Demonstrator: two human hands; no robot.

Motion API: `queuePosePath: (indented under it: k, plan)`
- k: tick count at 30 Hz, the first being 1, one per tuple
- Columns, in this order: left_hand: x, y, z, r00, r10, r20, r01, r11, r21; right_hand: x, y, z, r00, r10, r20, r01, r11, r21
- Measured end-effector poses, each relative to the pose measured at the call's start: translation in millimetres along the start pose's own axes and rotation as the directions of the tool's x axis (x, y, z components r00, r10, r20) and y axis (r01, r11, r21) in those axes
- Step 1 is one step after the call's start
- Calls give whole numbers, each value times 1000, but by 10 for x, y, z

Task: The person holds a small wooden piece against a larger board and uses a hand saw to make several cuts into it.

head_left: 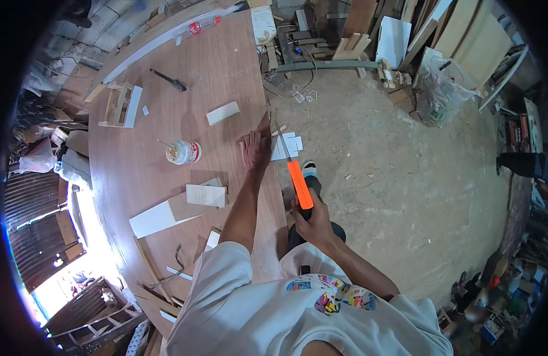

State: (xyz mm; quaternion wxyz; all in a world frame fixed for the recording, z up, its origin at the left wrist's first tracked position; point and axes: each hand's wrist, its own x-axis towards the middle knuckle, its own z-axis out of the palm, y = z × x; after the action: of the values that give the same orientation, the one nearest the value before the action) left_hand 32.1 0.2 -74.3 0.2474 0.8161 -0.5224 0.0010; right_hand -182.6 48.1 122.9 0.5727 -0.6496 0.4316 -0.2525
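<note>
My right hand (314, 221) is wrapped around the handle of a hand saw with an orange grip (300, 185). Its thin blade points away from me along the table's edge, beside my left hand. My left hand (255, 148) presses down at that edge with curled fingers; what lies under them is hidden. A short, pale wood strip (279, 130) shows just past the blade. White flat pieces (287, 146) lie beyond the edge, seemingly on the floor. Near my left hand, a pale wood block (223, 113) rests on the brown table (209, 71).
Left of my hand stands an open jar (184, 152) with a stick in it. White boards (205, 195) and a small wooden frame (122, 105) lie on the table, with a dark tool (168, 79) and a bottle (204, 25) farther off. A plastic bag (443, 92) sits by leaning boards.
</note>
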Motion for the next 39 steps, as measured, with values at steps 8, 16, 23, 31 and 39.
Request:
queuePosePath:
  k: [8,16,23,31,39]
  plan:
    - [136,-6,14,995,85,-44,-84,996,23,-65,-145,69,998,55,3,-55,993,103]
    - [121,-56,86,992,73,-100,-67,996,62,-89,-264,65,998,54,14,-56,991,118]
    - [133,-28,64,988,104,-110,-91,989,115,-119,-318,69,996,86,33,-89,991,96]
    - [140,7,-48,991,135,-17,-135,991,-3,379,-196,205,982,189,-17,-189,982,-12]
    - [163,13,-6,1000,-16,26,18,997,-81,118,-395,195,976,219,18,-220,973,72]
